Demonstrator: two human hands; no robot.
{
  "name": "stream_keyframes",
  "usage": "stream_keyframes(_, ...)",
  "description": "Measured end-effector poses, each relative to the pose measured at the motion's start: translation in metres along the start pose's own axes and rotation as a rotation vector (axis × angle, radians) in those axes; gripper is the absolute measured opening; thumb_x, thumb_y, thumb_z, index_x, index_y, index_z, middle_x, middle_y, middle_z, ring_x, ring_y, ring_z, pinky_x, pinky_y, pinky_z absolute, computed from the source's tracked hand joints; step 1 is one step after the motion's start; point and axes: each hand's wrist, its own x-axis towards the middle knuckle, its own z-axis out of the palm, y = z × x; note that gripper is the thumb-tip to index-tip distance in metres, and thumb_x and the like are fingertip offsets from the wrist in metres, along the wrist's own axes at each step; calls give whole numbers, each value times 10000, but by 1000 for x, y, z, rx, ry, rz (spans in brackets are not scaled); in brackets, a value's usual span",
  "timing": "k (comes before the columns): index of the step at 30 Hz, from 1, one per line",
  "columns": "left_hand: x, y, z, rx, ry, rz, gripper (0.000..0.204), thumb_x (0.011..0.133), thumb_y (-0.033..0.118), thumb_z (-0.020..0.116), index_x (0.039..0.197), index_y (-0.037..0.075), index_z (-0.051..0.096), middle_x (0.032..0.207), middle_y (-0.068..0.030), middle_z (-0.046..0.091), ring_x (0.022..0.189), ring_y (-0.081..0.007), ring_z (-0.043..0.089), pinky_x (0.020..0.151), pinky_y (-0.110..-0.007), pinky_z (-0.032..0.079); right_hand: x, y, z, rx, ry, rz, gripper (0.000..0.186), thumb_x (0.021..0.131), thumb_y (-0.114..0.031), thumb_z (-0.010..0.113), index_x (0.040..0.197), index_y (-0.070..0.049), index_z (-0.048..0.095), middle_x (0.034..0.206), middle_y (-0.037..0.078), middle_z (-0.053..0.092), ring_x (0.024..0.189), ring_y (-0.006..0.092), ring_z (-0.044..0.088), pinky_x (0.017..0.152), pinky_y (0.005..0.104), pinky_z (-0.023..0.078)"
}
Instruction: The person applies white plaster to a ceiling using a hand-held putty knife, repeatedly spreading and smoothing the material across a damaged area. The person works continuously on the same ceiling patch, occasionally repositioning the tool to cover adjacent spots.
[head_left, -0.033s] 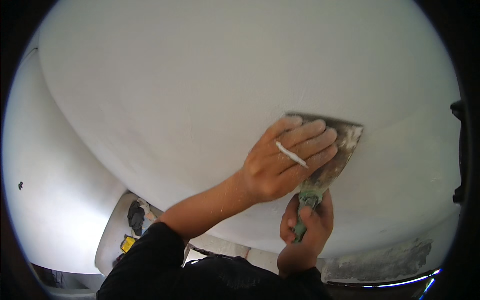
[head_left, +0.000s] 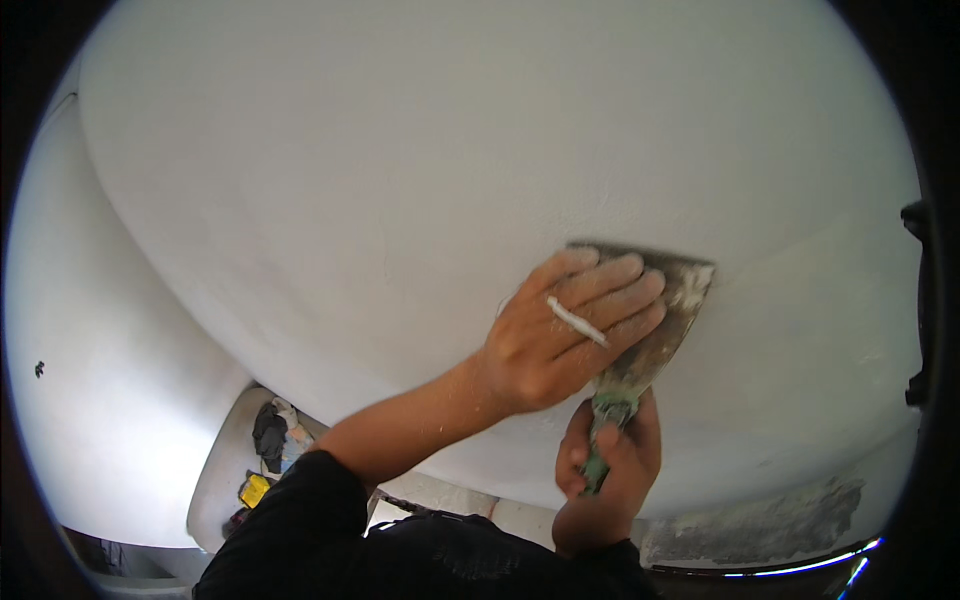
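A broad putty knife (head_left: 655, 345) lies with its stained metal blade against the white wall (head_left: 420, 150). My right hand (head_left: 625, 455) is wrapped round its green handle, below the blade. Across the blade's face my left hand (head_left: 560, 325) lies flat, fingers stretched out and pressing on the metal; their tips are white with dust. A streak of white putty (head_left: 577, 321) crosses the back of the left fingers. More white putty (head_left: 697, 284) sticks to the blade's upper right corner.
At the lower left is a recess (head_left: 215, 470) holding a dark cloth (head_left: 270, 435) and a yellow object (head_left: 254, 489). A rough grey patch (head_left: 760, 525) runs along the wall's lower right edge. A second white wall (head_left: 100, 400) meets this one at the left.
Both hands and the putty knife have slid slightly down and to the left along the wall. The grip on the handle looks the same.
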Motion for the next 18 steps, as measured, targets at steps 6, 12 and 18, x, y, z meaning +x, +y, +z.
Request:
stream_keyframes(6,-43,32,0,-100,-4,-201,272,737,92,743,1008,87,768,1116,-75,736,1099,-249,670,985,-436,481,-21,25,-1,-2,-3,-45,638,902,-284,696,1361,25,376,699,128,510,397,139,407,349,259,326)
stream_keyframes(12,-71,38,0,-79,21,-231,282,727,87,758,1009,95,767,1112,-71,738,1089,-238,672,988,-430,475,-26,35,-19,-73,-47,44,504,918,-277,686,1270,11,470,734,107,533,511,133,484,438,247,372)
stream_keyframes(18,-50,23,-14,-36,22,-146,238,737,105,761,975,94,774,1065,-58,752,1040,-215,688,926,-390,493,-19,27,-3,-106,-27,39,450,917,-257,680,1210,33,499,707,109,538,504,134,485,433,255,366)
